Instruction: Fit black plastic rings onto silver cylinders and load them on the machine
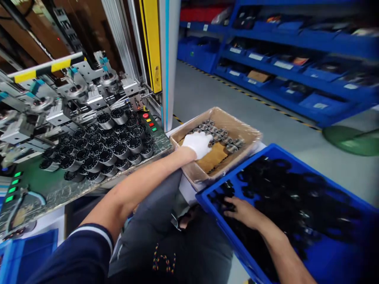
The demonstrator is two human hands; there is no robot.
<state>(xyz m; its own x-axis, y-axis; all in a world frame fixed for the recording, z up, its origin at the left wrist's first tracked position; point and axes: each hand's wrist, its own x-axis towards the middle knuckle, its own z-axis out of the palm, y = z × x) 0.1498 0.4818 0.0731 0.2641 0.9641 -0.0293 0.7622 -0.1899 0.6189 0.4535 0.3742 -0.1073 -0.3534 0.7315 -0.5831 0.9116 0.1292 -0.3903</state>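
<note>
My left hand (pixel 197 144), in a white glove, reaches into a cardboard box (pixel 248 136) of metal rings (pixel 226 139). Its curled fingers are on one metal ring (pixel 211 142), partly hidden by the glove. My right hand (pixel 244 212) is bare and inside a large blue bin (pixel 328 256) that holds many black plastic parts (pixel 278 193). Its thumb and fingers close about a black plastic part (pixel 219 200) near the bin's left side; blur and dark colour hide the exact shape.
Stacked metal rings with black inserts (pixel 106 156) cover much of the green worktop (pixel 53 193) at left, before a machine with clamps (pixel 77 92). Pliers (pixel 25 197) lie at its left end. A yellow guard post (pixel 152 47) stands behind. Blue shelves (pixel 278 63) hold bins.
</note>
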